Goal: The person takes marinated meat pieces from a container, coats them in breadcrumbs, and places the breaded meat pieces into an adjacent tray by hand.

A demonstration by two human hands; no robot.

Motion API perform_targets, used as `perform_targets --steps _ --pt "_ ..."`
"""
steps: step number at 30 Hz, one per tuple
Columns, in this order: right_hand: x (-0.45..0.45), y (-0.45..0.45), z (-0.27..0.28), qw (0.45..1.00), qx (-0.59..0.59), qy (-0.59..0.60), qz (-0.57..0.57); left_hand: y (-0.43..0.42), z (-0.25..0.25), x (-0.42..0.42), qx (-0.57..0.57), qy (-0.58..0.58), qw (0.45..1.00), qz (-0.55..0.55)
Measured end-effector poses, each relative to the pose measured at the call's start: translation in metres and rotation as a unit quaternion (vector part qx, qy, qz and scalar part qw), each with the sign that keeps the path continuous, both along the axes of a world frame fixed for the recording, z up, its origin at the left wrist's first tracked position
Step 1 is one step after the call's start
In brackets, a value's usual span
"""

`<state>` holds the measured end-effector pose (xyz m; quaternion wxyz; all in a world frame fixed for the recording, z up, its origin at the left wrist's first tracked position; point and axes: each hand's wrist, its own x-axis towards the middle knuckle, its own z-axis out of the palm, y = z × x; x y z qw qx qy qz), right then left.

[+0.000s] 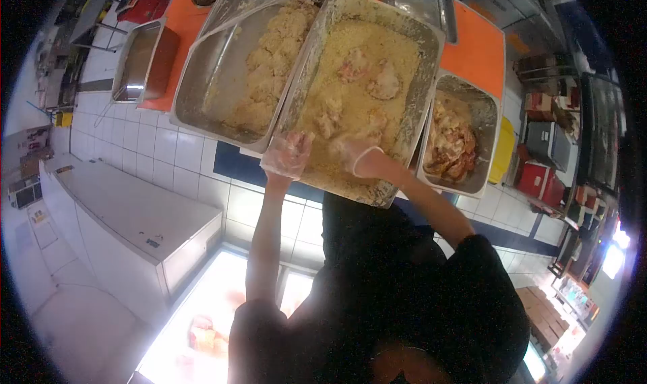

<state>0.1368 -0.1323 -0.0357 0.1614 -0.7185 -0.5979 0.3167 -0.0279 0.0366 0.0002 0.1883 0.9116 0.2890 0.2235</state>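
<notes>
A deep metal pan (426, 80) of pale yellow breading (367, 37) stands in front of me, with several pieces of raw meat (384, 80) lying in the coating. My left hand (290, 155), in a clear plastic glove, is closed at the pan's near left corner, fingers curled over the rim. Inside the pan, my right hand (357, 156) is also gloved and presses into the breading near a coated piece (329, 117). Its fingers are blurred and partly covered by crumbs, so their grip does not show.
To the left, a wide metal pan (222, 74) holds a heap of breaded pieces (280, 53) under plastic film. A smaller pan (490, 124) of raw marinated meat (450, 141) sits right. Beneath is an orange tabletop (475, 53). A white chest (128, 215) stands at lower left.
</notes>
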Motion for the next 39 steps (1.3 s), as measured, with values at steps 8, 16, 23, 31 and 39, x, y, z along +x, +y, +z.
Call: perform_targets --steps 8,16,23,31,39 --pt "0.015 -0.021 0.058 0.975 -0.082 0.147 -0.144 -0.003 0.009 0.005 -0.001 -0.022 0.999 -0.030" --pt "0.062 0.064 0.033 0.975 -0.055 -0.046 -0.209 -0.015 0.020 0.011 0.004 0.207 0.977 0.047" --pt "0.082 0.072 -0.053 0.974 -0.014 -0.149 -0.169 -0.003 0.021 0.008 -0.016 0.220 0.972 -0.076" --pt "0.036 -0.031 -0.027 0.947 0.013 -0.217 -0.235 -0.004 0.036 0.020 -0.161 0.239 0.940 -0.182" --pt "-0.052 -0.026 0.038 0.894 0.164 -0.031 -0.417 -0.011 0.016 0.046 -0.361 0.135 0.801 -0.458"
